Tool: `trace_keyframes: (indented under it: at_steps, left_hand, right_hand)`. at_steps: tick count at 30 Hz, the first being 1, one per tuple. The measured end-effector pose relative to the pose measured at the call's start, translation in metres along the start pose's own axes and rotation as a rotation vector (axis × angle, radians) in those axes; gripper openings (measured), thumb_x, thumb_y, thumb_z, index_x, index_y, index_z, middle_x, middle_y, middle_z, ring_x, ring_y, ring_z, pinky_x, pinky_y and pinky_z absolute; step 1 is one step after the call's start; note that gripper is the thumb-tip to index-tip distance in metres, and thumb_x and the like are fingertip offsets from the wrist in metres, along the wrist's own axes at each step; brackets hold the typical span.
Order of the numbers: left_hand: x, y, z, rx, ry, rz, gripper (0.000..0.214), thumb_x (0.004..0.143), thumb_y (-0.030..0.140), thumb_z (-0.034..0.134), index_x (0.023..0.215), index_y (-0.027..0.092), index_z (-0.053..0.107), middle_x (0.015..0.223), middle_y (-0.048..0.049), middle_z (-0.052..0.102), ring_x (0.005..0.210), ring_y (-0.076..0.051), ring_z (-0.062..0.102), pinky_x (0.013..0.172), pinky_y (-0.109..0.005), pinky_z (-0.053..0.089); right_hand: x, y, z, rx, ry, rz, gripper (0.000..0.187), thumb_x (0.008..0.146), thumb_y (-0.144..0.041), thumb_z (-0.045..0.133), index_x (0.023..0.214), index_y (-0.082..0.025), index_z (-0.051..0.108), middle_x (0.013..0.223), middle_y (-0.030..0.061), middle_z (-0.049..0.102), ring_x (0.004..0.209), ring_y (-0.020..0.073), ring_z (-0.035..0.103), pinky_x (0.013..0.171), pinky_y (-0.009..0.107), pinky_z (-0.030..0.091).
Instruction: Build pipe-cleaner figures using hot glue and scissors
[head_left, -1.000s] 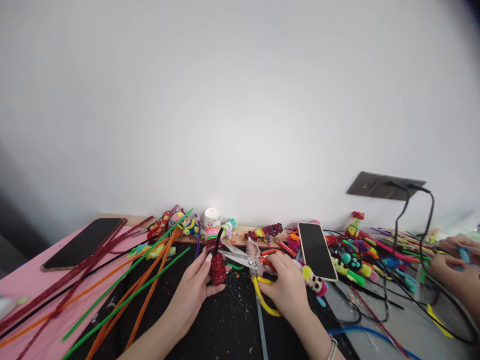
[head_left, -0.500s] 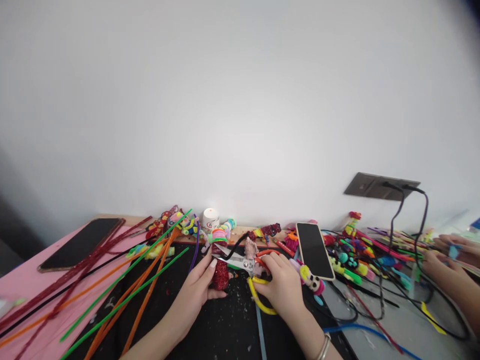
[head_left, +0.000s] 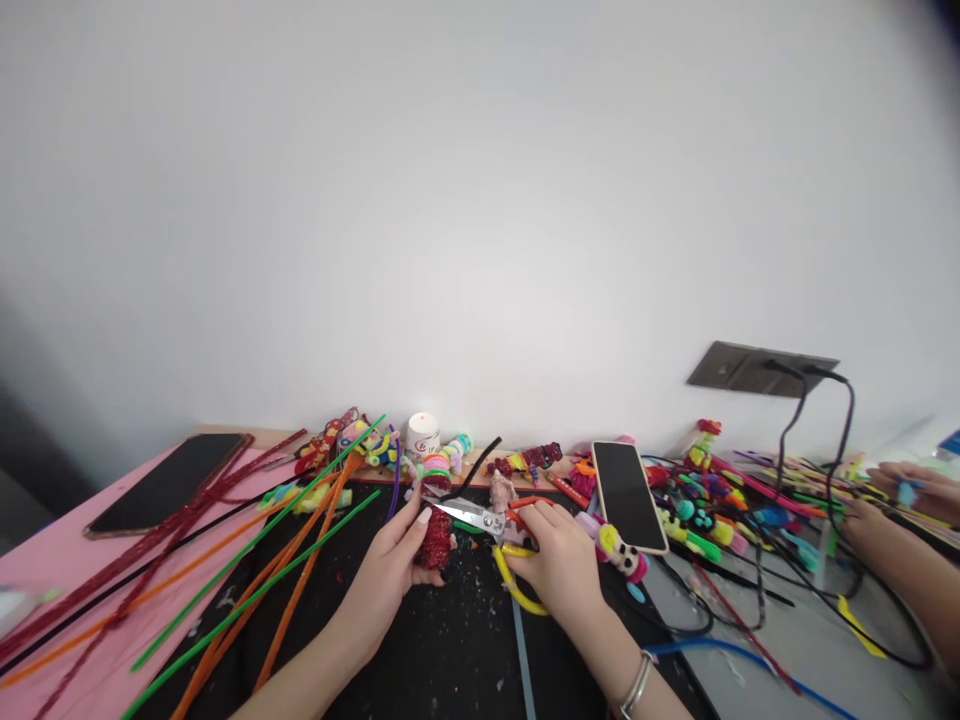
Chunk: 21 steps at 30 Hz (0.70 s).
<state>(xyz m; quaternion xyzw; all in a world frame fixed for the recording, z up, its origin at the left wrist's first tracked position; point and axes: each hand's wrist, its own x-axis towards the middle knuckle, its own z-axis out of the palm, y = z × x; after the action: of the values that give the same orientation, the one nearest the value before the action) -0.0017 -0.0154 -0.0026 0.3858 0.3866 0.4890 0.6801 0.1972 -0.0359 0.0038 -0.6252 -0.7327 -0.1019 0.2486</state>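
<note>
My left hand (head_left: pixel 401 545) is closed around a pipe-cleaner figure with a glittery dark red body (head_left: pixel 436 543) and a striped green and pink top. A black pipe cleaner (head_left: pixel 474 472) sticks out from the figure toward the upper right. In my right hand (head_left: pixel 559 555) is a pair of scissors (head_left: pixel 480 517), with red and yellow handles. Their blades lie close together, tips pointing left against the figure at the base of the black stem. Whether the blades grip the stem, I cannot tell.
Orange, green and red pipe cleaners (head_left: pixel 300 575) lie at left beside a dark phone (head_left: pixel 169 485). A white paper cup (head_left: pixel 423 433) stands by the wall. Right of my hands are a second phone (head_left: pixel 628 497), several small figures, cables and another person's hands (head_left: pixel 885 520).
The scissor blades have moved from spread to nearly closed. The red figure has turned more upright, and its black stem now points further up and right.
</note>
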Motion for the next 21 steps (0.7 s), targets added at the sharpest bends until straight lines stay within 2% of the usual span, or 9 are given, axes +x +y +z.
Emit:
trace_keyframes:
  at_steps: [10, 21]
  left_hand:
    - [0.0008, -0.0014, -0.0008, -0.034, 0.019, -0.013, 0.052, 0.083, 0.023, 0.055, 0.133, 0.02, 0.039, 0.085, -0.0057, 0.061, 0.068, -0.015, 0.06, 0.046, -0.022, 0.051]
    - [0.004, -0.0032, -0.0015, -0.079, 0.03, -0.022, 0.055, 0.081, 0.024, 0.057, 0.133, 0.02, 0.039, 0.079, -0.0042, 0.06, 0.061, -0.013, 0.057, 0.045, -0.023, 0.051]
  right_hand:
    - [-0.0008, 0.0006, 0.0036, 0.046, -0.02, -0.006, 0.012, 0.063, -0.013, 0.062, 0.073, -0.019, 0.057, 0.076, 0.0029, 0.061, 0.076, 0.0206, 0.056, 0.064, 0.025, 0.039]
    - [-0.0014, -0.0004, 0.0036, 0.044, 0.011, 0.001, 0.009, 0.062, -0.012, 0.061, 0.068, -0.018, 0.058, 0.07, 0.0015, 0.06, 0.069, 0.0187, 0.056, 0.059, 0.023, 0.035]
